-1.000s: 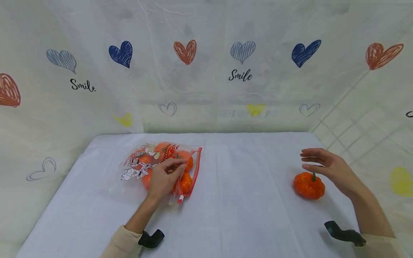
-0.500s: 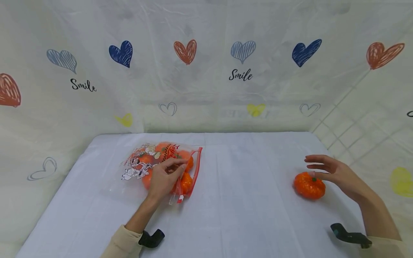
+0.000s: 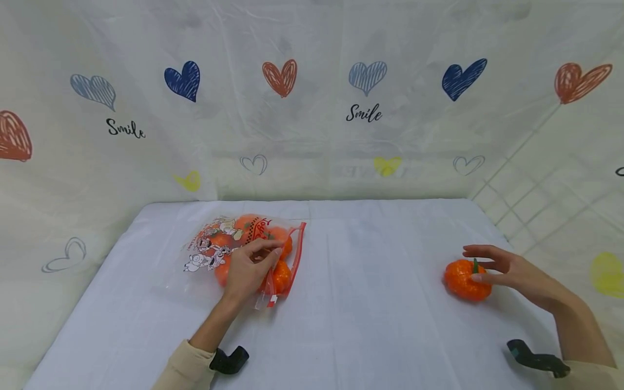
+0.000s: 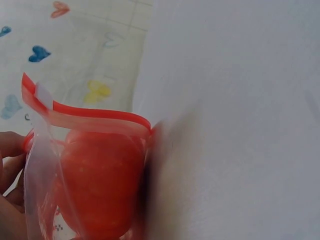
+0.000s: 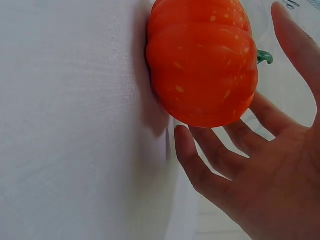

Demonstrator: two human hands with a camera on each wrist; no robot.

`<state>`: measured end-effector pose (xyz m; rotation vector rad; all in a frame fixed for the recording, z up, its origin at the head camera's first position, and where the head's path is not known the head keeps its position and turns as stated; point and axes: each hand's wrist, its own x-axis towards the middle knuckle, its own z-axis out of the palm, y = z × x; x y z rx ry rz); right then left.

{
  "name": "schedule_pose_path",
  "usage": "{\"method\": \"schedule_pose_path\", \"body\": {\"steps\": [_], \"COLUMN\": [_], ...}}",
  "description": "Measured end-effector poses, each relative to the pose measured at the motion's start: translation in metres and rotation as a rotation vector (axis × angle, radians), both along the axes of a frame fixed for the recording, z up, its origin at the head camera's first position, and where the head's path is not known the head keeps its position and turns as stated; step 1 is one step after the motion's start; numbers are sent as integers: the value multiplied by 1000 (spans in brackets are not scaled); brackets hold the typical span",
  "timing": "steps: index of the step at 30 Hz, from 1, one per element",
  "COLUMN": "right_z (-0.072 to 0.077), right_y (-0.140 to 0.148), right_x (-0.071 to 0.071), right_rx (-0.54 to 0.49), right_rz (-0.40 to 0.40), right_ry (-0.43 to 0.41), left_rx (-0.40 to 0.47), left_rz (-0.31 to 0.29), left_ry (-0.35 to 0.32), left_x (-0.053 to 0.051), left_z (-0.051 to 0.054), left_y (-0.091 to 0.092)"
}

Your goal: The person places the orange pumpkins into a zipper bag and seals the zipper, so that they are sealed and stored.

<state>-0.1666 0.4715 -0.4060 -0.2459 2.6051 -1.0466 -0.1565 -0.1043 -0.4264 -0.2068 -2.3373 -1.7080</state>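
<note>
On the left of the table lies a clear zip bag (image 3: 205, 265) with a red slider edge and printed cartoon figures; several orange pumpkins (image 3: 281, 277) show through it. My left hand (image 3: 249, 268) pinches the upper layer of the bag near its mouth, with thumb against fingers. In the left wrist view, one orange pumpkin (image 4: 102, 182) sits just inside the mouth. To the right, a single orange toy pumpkin (image 3: 465, 281) with a green stem rests on the cloth. Beside it, my right hand (image 5: 280, 170) has its fingers spread and bent slightly around the pumpkin's side; contact cannot be told.
A white cloth (image 3: 370, 303) covers the table. Behind and beside it hangs a pale curtain (image 3: 312, 124) printed with hearts and lettering. A black wrist mount (image 3: 229, 361) sits on the left sleeve, and another black mount (image 3: 536, 358) on the right one.
My right hand has come down and to the right, from above the loose pumpkin to its right side. The left hand and the bag have stayed still.
</note>
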Motion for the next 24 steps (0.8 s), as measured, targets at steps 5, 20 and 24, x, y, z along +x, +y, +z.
{"method": "schedule_pose_path", "body": {"steps": [5,20,24], "right_z": [-1,-7,-5], "right_y": [8,3,0], "right_x": [3,2,2], "right_rx": [-31,-11,-19], "right_rz": [35,51,41], "right_ry": [-56,-35,-19], "left_rx": [-2,-5,2], "left_rz": [-2,-3,-7], "left_ry": [-3,-18,-18], "left_x": [0,1,1], "left_z": [1,0,-1], "left_y": [0,-1,-1]}}
